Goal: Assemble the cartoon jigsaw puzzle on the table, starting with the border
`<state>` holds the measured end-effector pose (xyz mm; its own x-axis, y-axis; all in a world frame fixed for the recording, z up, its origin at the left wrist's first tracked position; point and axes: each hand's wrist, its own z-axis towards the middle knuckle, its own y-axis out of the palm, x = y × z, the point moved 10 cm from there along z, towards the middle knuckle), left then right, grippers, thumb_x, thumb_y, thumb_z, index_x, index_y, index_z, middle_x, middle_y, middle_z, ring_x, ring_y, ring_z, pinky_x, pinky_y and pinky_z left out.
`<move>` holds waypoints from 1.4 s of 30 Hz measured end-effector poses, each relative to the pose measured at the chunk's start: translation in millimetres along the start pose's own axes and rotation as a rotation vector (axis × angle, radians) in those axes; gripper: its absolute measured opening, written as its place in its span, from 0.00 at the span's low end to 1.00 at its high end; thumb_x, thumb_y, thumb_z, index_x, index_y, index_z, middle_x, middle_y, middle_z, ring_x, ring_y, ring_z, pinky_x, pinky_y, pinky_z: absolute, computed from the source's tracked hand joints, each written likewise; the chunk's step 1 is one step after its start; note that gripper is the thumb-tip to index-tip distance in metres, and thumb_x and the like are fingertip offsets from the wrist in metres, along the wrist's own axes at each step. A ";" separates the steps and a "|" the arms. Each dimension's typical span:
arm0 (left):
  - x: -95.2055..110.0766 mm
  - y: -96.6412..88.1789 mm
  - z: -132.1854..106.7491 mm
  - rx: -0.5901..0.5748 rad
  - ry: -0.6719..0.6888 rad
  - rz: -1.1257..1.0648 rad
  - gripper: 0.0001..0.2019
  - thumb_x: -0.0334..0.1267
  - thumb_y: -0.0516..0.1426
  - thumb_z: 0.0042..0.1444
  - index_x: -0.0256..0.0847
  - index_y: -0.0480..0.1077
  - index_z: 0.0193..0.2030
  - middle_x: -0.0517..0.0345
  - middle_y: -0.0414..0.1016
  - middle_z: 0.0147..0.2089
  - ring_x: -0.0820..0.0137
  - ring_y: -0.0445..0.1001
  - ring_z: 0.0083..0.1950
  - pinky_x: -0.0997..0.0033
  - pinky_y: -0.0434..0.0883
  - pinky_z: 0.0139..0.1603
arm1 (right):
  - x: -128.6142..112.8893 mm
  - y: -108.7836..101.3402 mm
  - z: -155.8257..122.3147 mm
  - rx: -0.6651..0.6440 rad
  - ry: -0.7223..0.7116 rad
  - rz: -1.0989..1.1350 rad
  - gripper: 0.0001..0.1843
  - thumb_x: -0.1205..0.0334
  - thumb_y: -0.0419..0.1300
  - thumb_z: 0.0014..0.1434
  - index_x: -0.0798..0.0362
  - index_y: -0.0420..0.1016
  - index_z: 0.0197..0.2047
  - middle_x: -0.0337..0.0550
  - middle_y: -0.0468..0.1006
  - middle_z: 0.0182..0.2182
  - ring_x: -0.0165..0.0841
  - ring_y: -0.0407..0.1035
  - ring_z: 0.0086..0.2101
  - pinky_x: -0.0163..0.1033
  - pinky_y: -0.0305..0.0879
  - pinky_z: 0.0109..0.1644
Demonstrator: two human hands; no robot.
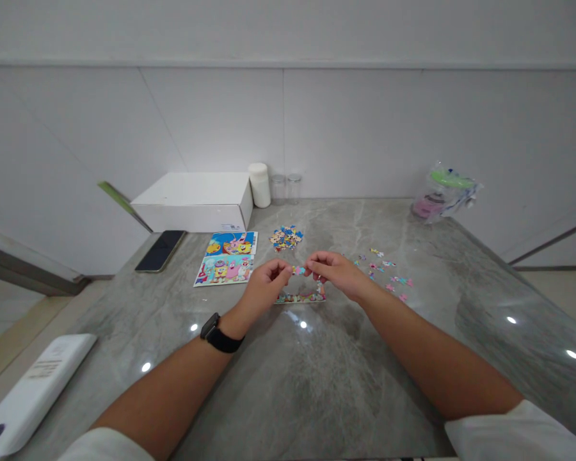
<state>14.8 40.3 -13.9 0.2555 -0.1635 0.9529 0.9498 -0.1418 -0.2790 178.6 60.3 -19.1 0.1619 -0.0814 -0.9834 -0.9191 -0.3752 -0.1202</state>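
Observation:
Between my two hands runs a short strip of joined jigsaw puzzle pieces, pinched at its ends. My left hand has thumb and fingers closed on its left end. Thumb and forefinger of my right hand are closed at the other end. Just below lies a partly joined puzzle border, its lower edge and right side showing and the rest hidden by my hands. Loose puzzle pieces are scattered to the right. A heap of mixed pieces sits behind my hands. The printed picture sheets lie flat on the left.
A white box, a white bottle and two clear jars stand along the wall. A phone and a white power bank lie left. A bagged cup with a green lid stands back right on the grey marbled table.

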 end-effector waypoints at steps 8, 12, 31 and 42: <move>-7.0 9.8 1.5 -0.118 -0.006 0.056 0.18 0.53 0.59 0.62 0.39 0.72 0.33 0.65 0.64 0.26 0.74 0.61 0.28 0.73 0.59 0.30 | -3.6 4.0 1.1 -0.035 -0.086 -0.035 0.18 0.48 0.71 0.54 0.52 0.79 0.40 0.37 0.78 0.31 0.30 0.69 0.32 0.37 0.66 0.38; 1.2 17.4 -1.7 -0.192 0.027 0.107 0.17 0.52 0.58 0.64 0.39 0.73 0.34 0.65 0.66 0.26 0.74 0.61 0.28 0.73 0.59 0.32 | -0.3 11.3 2.3 -0.095 -0.091 -0.032 0.18 0.50 0.72 0.52 0.52 0.78 0.41 0.36 0.77 0.30 0.30 0.69 0.32 0.37 0.65 0.37; -7.7 17.4 -0.9 -0.176 0.018 0.181 0.21 0.53 0.52 0.68 0.40 0.71 0.31 0.64 0.65 0.26 0.72 0.64 0.30 0.71 0.61 0.33 | 13.3 17.0 5.8 -0.157 -0.051 -0.086 0.16 0.53 0.71 0.52 0.53 0.76 0.39 0.34 0.75 0.27 0.28 0.66 0.28 0.35 0.61 0.33; -15.1 22.4 0.1 -0.244 0.020 0.150 0.16 0.50 0.58 0.63 0.38 0.74 0.34 0.62 0.71 0.29 0.74 0.65 0.29 0.74 0.61 0.31 | 17.6 12.9 9.9 -0.122 -0.066 -0.058 0.16 0.54 0.73 0.51 0.52 0.77 0.38 0.35 0.78 0.28 0.29 0.69 0.30 0.36 0.65 0.36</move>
<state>32.2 39.7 -34.4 0.3842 -0.2197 0.8967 0.8294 -0.3445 -0.4398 166.0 63.2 -39.3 0.1854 0.0027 -0.9827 -0.8579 -0.4872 -0.1632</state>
